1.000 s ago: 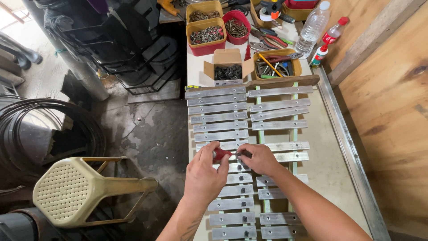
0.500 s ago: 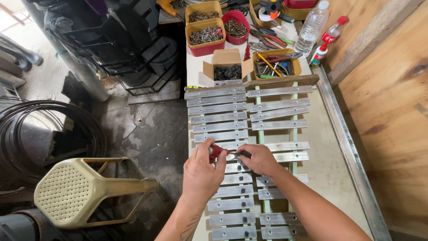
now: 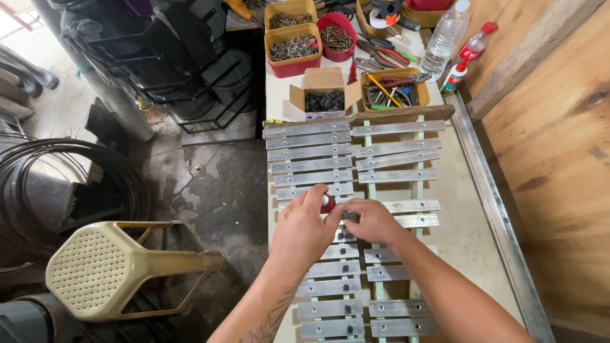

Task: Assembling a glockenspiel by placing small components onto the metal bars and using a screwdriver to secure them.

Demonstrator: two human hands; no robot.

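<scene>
Leftmost, well apart from both hands, a yellowish perforated plastic stool (image 3: 101, 270) lies on its side on the stained concrete floor (image 3: 216, 190), with coils of black cable (image 3: 57, 184) beyond it. Left hand (image 3: 302, 228): fingers curled, pinching a small red-handled tool (image 3: 327, 202) whose pale tip shows at the fingertips. Right hand (image 3: 372, 221): touching the left hand, fingers bent down onto a grey metal slat (image 3: 416, 220); whether it actually grips the slat cannot be told. Both hands rest over the middle of a ladder-like frame of metal slats (image 3: 318, 152) set in two columns on pale green rails (image 3: 370, 190); slats continue ahead of the hands and back beneath the forearms. Ahead of the hands, past the far end of the frame, stands an open cardboard box of dark screws (image 3: 324, 100); beyond it, red tubs of fasteners (image 3: 293, 47). Ahead and to the right of the hands, a yellow tray of hand tools (image 3: 391, 89), a clear plastic bottle (image 3: 445, 38) and a small red-capped bottle (image 3: 473, 46). Right of the right hand, the bench's metal edge (image 3: 495, 216) meets a plywood wall (image 3: 559, 159).
</scene>
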